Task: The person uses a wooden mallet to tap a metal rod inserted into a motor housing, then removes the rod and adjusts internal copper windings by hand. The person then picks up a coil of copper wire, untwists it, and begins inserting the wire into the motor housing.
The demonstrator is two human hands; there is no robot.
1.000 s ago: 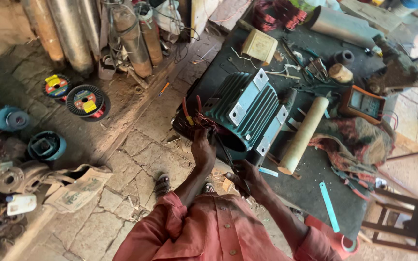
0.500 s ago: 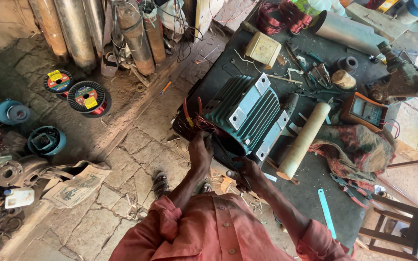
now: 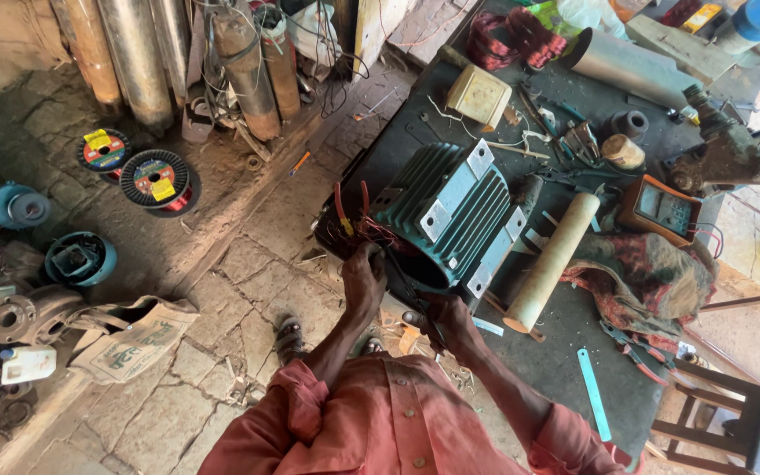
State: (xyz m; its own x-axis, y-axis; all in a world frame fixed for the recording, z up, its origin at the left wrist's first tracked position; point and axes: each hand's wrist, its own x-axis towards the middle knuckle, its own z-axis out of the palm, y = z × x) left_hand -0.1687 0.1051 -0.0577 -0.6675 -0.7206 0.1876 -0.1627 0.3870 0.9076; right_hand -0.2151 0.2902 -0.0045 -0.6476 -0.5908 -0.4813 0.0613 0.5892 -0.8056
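Since the earlier frame, little is changed. The left hand (image 3: pixel 363 280) is kept curled on the wires (image 3: pixel 371 230) at the motor (image 3: pixel 450 215) mouth; the right hand (image 3: pixel 452 322), clenched, is held below it. The ribbed teal motor is laid on the table (image 3: pixel 565 352).

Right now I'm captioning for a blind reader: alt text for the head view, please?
Both hands work at the open end of a teal finned motor housing on a dark workbench: left hand at the wire leads, right hand below the opening.

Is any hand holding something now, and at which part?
Left hand grips the wires at the motor mouth. Right hand rests at the motor's lower rim; a hold cannot be told.
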